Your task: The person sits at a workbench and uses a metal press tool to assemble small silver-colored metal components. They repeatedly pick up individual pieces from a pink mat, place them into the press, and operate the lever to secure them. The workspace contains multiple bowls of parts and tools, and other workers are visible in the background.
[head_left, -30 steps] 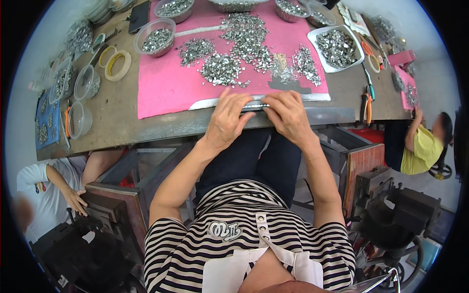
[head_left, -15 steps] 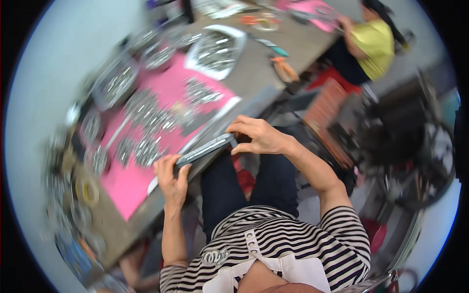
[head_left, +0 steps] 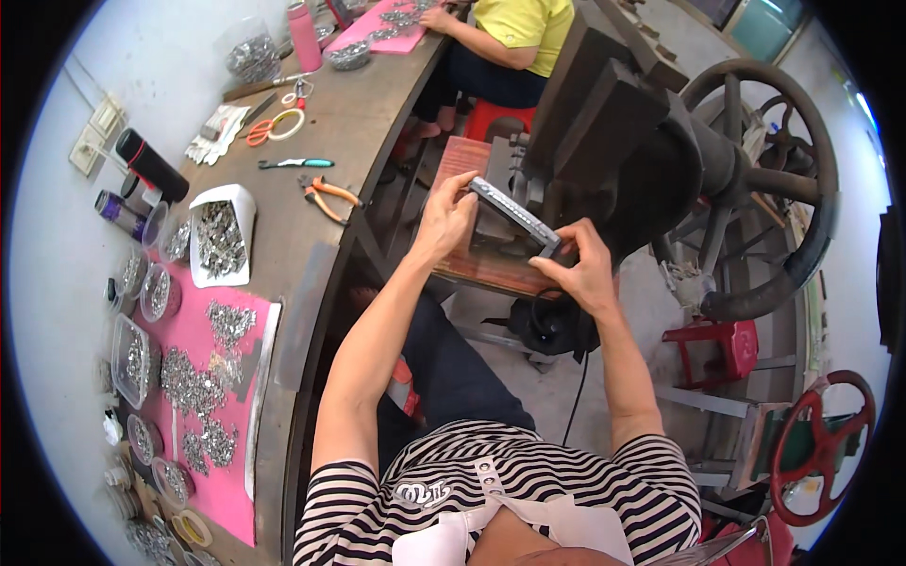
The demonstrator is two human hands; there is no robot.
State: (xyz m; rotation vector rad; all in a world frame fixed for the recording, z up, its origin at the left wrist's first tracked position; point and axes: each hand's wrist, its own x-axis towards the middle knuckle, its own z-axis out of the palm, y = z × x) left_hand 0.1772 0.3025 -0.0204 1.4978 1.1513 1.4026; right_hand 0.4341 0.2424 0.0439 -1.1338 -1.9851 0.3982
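A narrow dark metal bar (head_left: 515, 216) with a row of small shiny parts along its top is held up between my two hands. My left hand (head_left: 447, 219) pinches its far-left end, and my right hand (head_left: 585, 269) grips its near-right end between thumb and fingers. The bar slants down toward the right. Just beyond it stands a heavy black hand press (head_left: 618, 151), whose wooden bench (head_left: 460, 170) lies under and behind my left hand. What the small parts on the bar are exactly is too small to tell.
On the workbench (head_left: 283, 212) at left, a pink sheet (head_left: 231, 491) carries heaps of small metal parts (head_left: 193, 382). Around it are a white tray (head_left: 197, 259), orange-handled pliers (head_left: 332, 193) and plastic tubs. A large handwheel (head_left: 826, 179) and red stool (head_left: 713, 351) stand right; a yellow-shirted person (head_left: 524, 28) sits beyond.
My view and body have turned right, away from the pink sheet toward the press. Both hands still hold the bar, which now tilts down to the right instead of up.
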